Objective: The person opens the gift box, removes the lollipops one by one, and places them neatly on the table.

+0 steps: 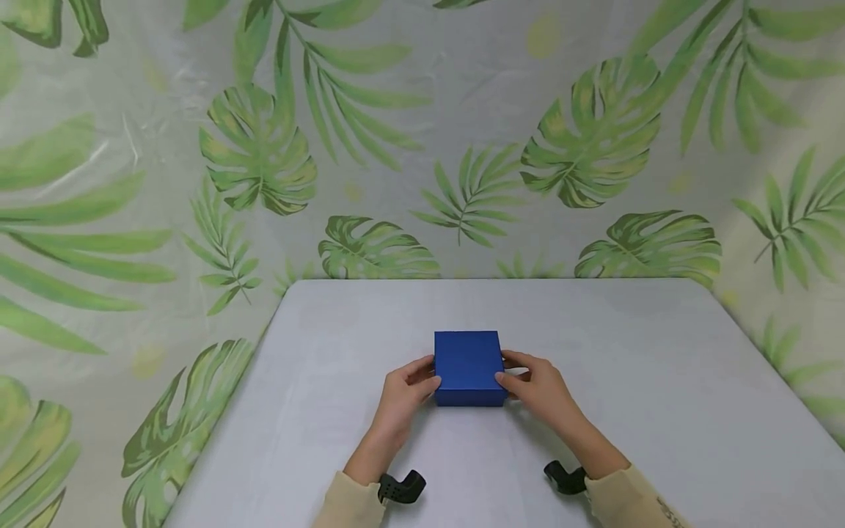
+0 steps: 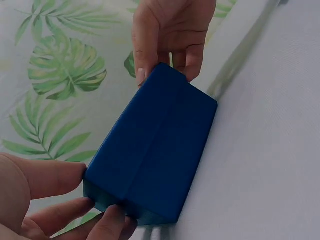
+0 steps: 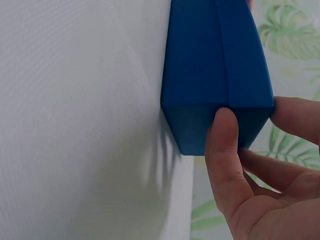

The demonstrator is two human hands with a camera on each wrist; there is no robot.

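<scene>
A small blue box, with a lid seam running along its side, is held level between both hands over the white table. My left hand grips its left side, the thumb at the near top corner and the other fingers against the side wall. On the opposite side my right hand pinches it the same way, thumb near the front corner. In the left wrist view the lid seam shows along the box's front. The right wrist view has one finger pressed on the end wall, right at the seam.
A white-covered table stretches around the box on every side. Behind it hangs a leaf-patterned sheet. Each wrist wears a black camera mount, the left one and the right one, just below the hands.
</scene>
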